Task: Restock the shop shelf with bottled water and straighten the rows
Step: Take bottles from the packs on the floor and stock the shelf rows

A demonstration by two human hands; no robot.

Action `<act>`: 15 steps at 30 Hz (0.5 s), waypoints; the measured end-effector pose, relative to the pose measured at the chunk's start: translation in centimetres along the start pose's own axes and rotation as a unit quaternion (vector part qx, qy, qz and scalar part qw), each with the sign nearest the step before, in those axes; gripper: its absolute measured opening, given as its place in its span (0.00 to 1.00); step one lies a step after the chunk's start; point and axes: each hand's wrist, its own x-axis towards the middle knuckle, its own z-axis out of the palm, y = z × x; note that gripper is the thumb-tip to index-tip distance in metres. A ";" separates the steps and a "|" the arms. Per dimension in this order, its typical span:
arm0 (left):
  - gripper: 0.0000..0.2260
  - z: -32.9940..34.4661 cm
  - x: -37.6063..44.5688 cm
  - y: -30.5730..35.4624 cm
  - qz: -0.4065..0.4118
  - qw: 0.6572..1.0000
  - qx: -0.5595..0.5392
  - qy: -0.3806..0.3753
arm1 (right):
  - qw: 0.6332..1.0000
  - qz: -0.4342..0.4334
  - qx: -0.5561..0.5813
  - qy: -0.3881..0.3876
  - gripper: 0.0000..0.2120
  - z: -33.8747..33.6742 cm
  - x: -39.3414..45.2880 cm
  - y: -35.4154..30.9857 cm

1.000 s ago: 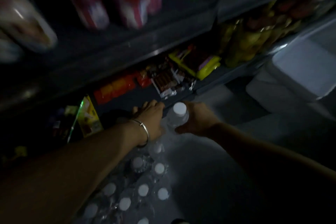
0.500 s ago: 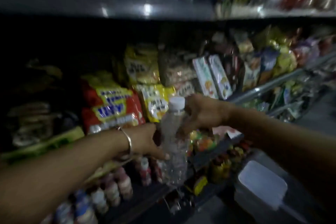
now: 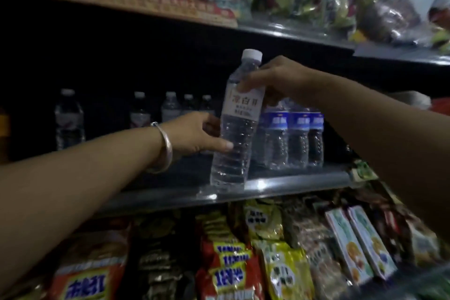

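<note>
A clear water bottle (image 3: pixel 237 129) with a white cap and white label stands slightly tilted at the front edge of the dark metal shelf (image 3: pixel 292 184). My left hand (image 3: pixel 197 135), with a silver bangle on the wrist, grips its lower body from the left. My right hand (image 3: pixel 272 79) grips its shoulder from the right. Just behind and to the right stands a row of blue-labelled water bottles (image 3: pixel 295 136). Further back on the left, several more bottles (image 3: pixel 170 107) stand in shadow, spaced unevenly.
Above is a shelf (image 3: pixel 280 29) piled with snack bags. Below the water shelf lie red and yellow snack packs (image 3: pixel 229 273) and small boxes (image 3: pixel 360 241). The shelf floor left of the held bottle is dark.
The bottle has been lifted from the pack on the floor up to the water shelf, both hands still on it. My view has swung up from the floor to the upper shelves.
</note>
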 end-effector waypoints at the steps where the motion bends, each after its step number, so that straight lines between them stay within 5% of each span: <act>1: 0.12 -0.7 0.5 -0.3 -0.001 1.000 -0.003 0.013 | 1.000 -0.004 0.006 0.002 0.15 0.5 1.3 -0.3; 10: 0.10 -3.4 6.7 -8.9 -0.117 0.980 0.114 0.114 | 0.997 -0.051 -0.051 -0.016 0.22 7.2 13.0 4.0; 15: 0.12 -3.9 9.8 -12.9 -0.155 0.967 0.153 0.134 | 0.997 -0.052 -0.047 -0.027 0.16 10.3 17.8 6.8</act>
